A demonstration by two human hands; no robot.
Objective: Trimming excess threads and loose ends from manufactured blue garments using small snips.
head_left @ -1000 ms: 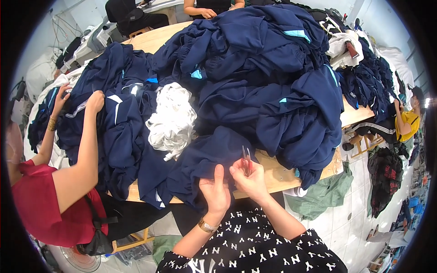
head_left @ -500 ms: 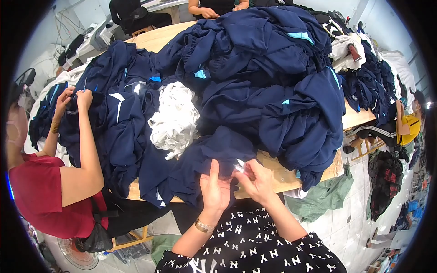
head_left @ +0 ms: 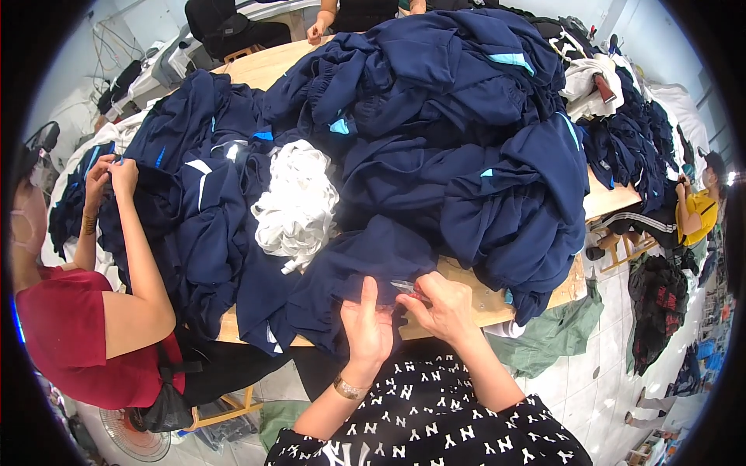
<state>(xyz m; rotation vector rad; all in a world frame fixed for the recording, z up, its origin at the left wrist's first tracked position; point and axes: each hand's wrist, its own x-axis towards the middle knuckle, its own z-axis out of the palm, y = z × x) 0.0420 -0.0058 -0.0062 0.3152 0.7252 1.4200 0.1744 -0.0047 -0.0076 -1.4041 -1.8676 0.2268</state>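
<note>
My left hand [head_left: 367, 330] is at the table's near edge, thumb up, its fingers closed on the edge of a navy garment [head_left: 381, 248] and partly hidden by it. In my right hand [head_left: 444, 309] is a small pair of thread snips [head_left: 406, 287], metal blades pointing left toward the left thumb. The snips are just above the cloth that my left hand holds. Beyond my left hand lies a heaped bundle of white tape or cord [head_left: 295, 206], resting on the navy cloth.
A large pile of navy garments [head_left: 420, 85] with light-blue patches covers much of the wooden table [head_left: 260, 66]. At the left, a co-worker in a red shirt [head_left: 62, 334] handles navy cloth. Another person's hand [head_left: 318, 27] rests at the far edge. Green sheeting [head_left: 548, 338] lies right.
The snips have turned in my right hand, their blades now pointing left instead of upward. My left hand has barely moved. The red-shirted co-worker's hands have shifted left.
</note>
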